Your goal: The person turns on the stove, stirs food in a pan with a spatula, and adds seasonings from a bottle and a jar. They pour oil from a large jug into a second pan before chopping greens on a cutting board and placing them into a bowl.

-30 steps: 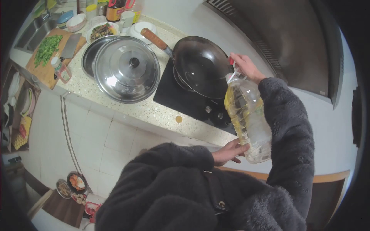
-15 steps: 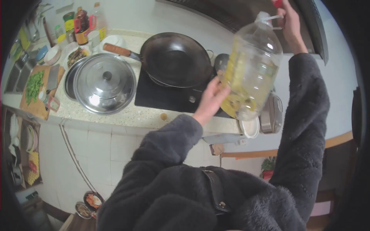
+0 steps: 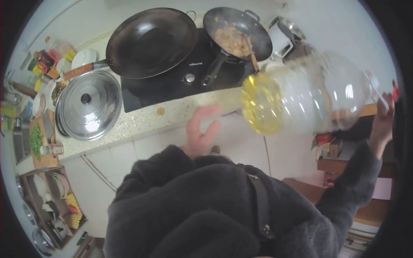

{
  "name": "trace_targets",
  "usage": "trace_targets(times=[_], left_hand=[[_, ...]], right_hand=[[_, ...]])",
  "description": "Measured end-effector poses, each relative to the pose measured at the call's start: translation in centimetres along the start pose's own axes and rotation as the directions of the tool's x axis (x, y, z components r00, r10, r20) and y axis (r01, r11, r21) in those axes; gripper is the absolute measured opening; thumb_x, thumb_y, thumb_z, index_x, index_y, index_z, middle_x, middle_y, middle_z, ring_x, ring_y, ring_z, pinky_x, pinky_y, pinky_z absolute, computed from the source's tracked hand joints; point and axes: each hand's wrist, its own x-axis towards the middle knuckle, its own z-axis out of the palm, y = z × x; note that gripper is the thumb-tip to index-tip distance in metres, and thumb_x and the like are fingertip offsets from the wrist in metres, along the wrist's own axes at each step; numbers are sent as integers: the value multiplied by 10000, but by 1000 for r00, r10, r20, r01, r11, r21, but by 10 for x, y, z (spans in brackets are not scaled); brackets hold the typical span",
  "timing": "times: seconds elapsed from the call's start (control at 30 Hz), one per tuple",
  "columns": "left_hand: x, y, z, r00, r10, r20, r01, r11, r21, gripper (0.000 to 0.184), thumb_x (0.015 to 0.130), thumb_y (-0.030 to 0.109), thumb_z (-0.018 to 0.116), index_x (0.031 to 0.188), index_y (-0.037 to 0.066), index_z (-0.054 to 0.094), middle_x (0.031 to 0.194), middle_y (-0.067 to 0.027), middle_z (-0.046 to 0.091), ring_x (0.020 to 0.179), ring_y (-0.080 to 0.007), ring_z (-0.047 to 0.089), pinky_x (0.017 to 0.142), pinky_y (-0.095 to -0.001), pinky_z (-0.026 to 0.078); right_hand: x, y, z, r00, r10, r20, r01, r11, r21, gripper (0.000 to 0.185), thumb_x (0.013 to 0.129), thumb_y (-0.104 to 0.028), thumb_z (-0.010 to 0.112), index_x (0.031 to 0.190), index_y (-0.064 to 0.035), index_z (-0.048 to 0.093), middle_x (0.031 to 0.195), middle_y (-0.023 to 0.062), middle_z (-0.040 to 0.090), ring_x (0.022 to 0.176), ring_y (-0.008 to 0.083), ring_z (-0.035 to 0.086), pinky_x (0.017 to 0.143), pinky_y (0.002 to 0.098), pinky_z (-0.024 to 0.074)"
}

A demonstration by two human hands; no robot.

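A big clear plastic oil jug (image 3: 309,96) is tipped onto its side in the air, blurred by motion. Yellow oil lies at its base end, which points left. At its neck end, my right hand (image 3: 383,120) is closed on the handle, and something red, perhaps the cap, shows by the fingers. My left hand (image 3: 202,131) is off the jug, with thumb and fingers apart, in front of the counter edge. Beyond it a dark wok (image 3: 152,43) with a wooden handle sits on the black cooktop (image 3: 172,92). To the wok's right is a pan (image 3: 262,41) of cooked food with a utensil in it.
A steel pot lid (image 3: 90,107) rests on the speckled counter (image 3: 148,122), left of the cooktop. Farther left are a cutting board (image 3: 52,159) with chopped greens and a cleaver, and several bottles. A rack (image 3: 64,215) of dishes stands low at left.
The jug has swung from upright to lying sideways and come lower, toward the right. My left hand has let go of it. The view has shifted, bringing the food pan into sight.
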Motion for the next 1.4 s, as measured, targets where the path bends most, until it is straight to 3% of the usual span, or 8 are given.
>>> trace_targets(times=[0.17,0.3,0.47,0.7,0.9,1.17,1.3,1.4], left_hand=[[-20,-67,41,570,-769,290,739,633,228,363,876,253,510,1162,43,585,1058,-72,615,931,-174,576,770,-291,466],[-16,-115,82,220,-931,290,971,237,23,348,879,376,563,1066,83,556,942,-85,619,806,-175,598,696,-305,501],[5,-150,146,243,-969,-54,957,248,-150,586,889,490,538,1258,44,446,1126,-117,511,999,-224,564,831,-357,494],[6,-193,212,238,-811,-534,898,393,-196,418,918,443,515,1058,50,493,1043,-113,570,986,-217,588,867,-378,474],[16,-183,227,132,-750,-648,906,357,-229,448,913,421,543,1100,17,492,1231,-156,527,1185,-264,502,1032,-430,377],[13,-191,217,75,-694,-716,923,320,-214,391,907,463,541,1005,84,555,1082,-64,585,1015,-228,567,934,-433,418],[11,-195,216,76,-665,-743,921,332,-202,403,899,472,552,975,76,561,1005,-67,562,925,-231,545,832,-423,461],[15,-195,223,59,-637,-768,915,343,-214,423,930,445,503,1042,38,539,1098,-91,539,1058,-255,518,917,-441,428]], right_hand=[[-73,67,-78,750,662,-3,-650,735,-196,240,874,-321,490,983,-151,620,1139,37,567,1016,132,523,685,279,515],[-160,149,-107,490,846,212,-659,518,-546,239,944,-264,432,955,-132,631,977,-13,605,907,87,524,805,257,428],[-293,297,-112,-28,929,369,-743,228,-629,291,933,-372,381,872,-123,517,795,33,486,700,146,488,656,292,394],[-494,506,-120,-261,791,554,-733,210,-646,410,931,-479,366,863,-90,475,778,77,567,719,216,520,678,358,358],[-601,631,-83,-312,676,667,-679,332,-654,586,946,-547,285,1213,-34,382,1136,231,551,1064,397,521,857,438,378],[-738,714,5,219,652,726,-381,742,-551,425,852,-269,497,1251,-135,440,1169,173,506,1044,320,546,827,425,411],[-676,707,-2,109,855,507,-889,312,-334,325,890,-288,512,1127,-81,590,1143,124,595,1072,294,548,882,414,409],[-711,724,-7,226,902,369,-747,403,-529,268,823,-150,564,1062,-45,624,1082,152,626,1057,316,561,898,403,430]])
